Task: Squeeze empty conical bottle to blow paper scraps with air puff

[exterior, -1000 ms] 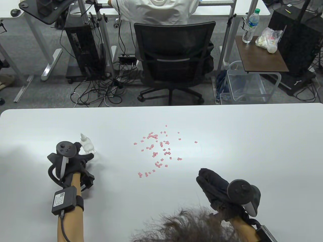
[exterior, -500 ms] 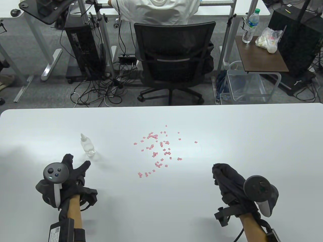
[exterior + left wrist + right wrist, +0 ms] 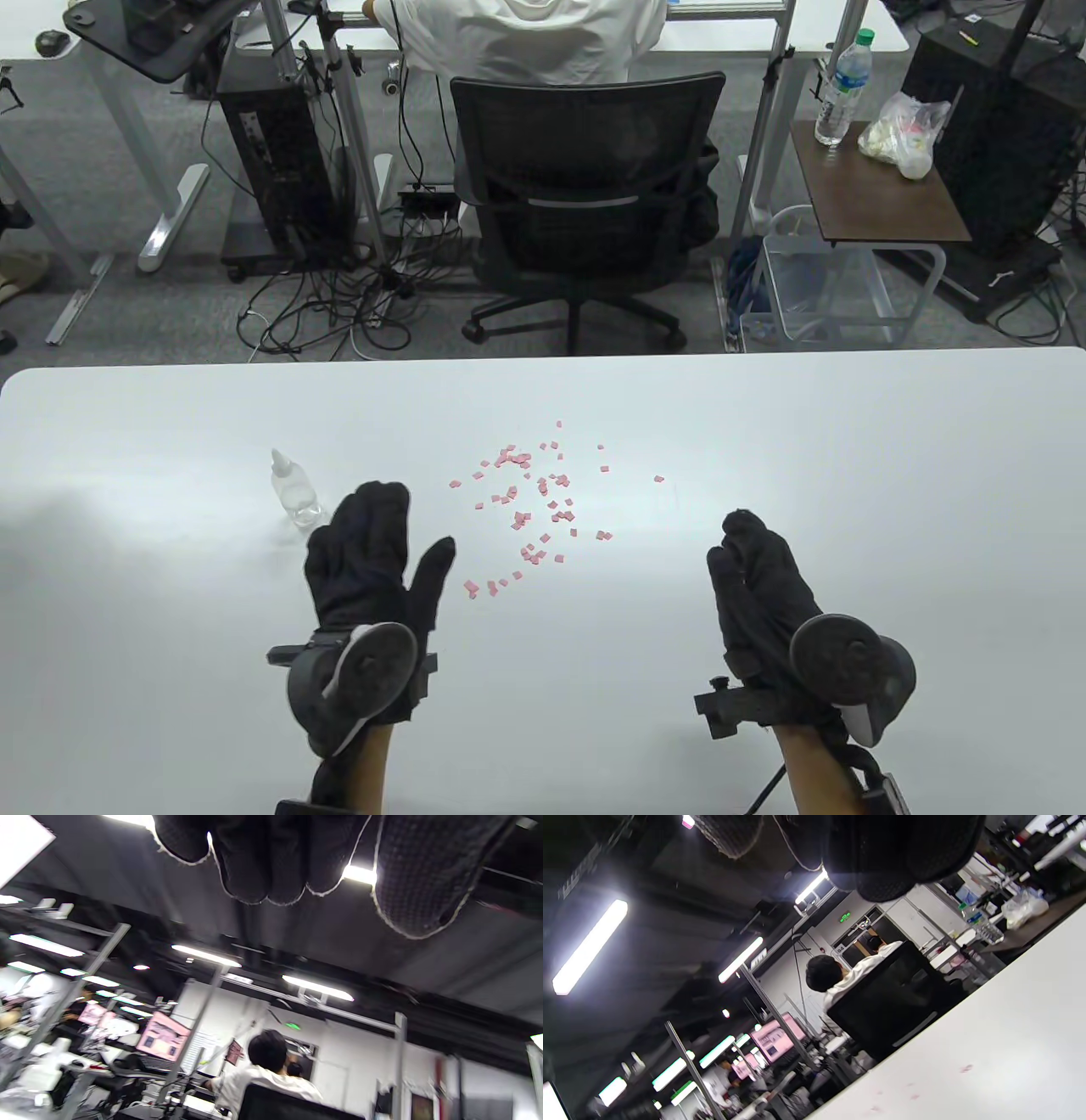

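A small clear conical bottle with a white tip stands upright on the white table, left of centre. Several pink paper scraps lie scattered at the table's middle; they show faintly in the right wrist view. My left hand is held out flat with straight fingers, just right of the bottle and apart from it, holding nothing. My right hand is also stretched out and empty, to the right of the scraps. The left wrist view shows only fingertips against the ceiling.
Beyond the table's far edge a black office chair with a seated person faces away. A brown side table with a water bottle and a bag stands at the back right.
My left hand let go of the bottle, drew back, then swung right and turned over, fingers spread. My right hand moved forward and stretched out. The bottle and scraps stayed put.
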Demonstrator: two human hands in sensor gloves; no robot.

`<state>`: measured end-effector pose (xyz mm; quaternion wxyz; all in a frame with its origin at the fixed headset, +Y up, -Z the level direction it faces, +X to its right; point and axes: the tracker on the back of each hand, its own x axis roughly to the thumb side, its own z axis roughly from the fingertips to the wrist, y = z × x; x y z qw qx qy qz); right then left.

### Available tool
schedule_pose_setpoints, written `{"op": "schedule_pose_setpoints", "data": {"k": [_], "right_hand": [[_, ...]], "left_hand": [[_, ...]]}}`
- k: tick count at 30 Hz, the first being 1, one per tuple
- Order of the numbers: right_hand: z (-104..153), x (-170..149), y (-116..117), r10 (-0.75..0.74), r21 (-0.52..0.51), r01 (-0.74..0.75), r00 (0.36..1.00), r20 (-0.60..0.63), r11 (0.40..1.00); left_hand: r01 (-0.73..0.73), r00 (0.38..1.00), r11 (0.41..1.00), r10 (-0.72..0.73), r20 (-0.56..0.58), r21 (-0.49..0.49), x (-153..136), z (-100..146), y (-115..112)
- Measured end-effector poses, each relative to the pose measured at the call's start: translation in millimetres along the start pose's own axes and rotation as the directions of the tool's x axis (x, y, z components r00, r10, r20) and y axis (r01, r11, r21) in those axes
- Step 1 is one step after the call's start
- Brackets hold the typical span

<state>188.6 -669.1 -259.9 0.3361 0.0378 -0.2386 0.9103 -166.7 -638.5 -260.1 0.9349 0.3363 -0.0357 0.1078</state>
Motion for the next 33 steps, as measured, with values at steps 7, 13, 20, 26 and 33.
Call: {"op": "schedule_pose_setpoints", "data": {"k": [7,13,20,26,33], "right_hand": [[11.1,-6.5,23.4,0.472,0.076,-0.474,0.881,0.044,0.877],[9.9,-29.0,45.8,0.535,0.231,-0.53,0.843,0.045,0.816],[5.1,-39.6,46.7,0.545,0.246,-0.537,0.838,0.042,0.807],[3.9,-40.2,45.9,0.518,0.251,-0.508,0.855,0.027,0.824],[4.1,-41.1,36.7,0.484,0.215,-0.47,0.875,-0.012,0.856]], "left_hand": [[0.057,0.994,0.967,-0.033,0.1,-0.247,13.1,22.9,-46.4],[0.13,0.989,0.879,-0.083,0.12,-0.459,6.7,29.9,-69.1],[0.162,0.986,0.843,-0.113,0.124,-0.513,6.0,29.1,-76.4],[0.187,0.981,0.823,-0.129,0.143,-0.537,6.9,30.7,-81.0],[0.191,0.98,0.803,-0.13,0.147,-0.564,8.0,33.4,-83.4]]}}
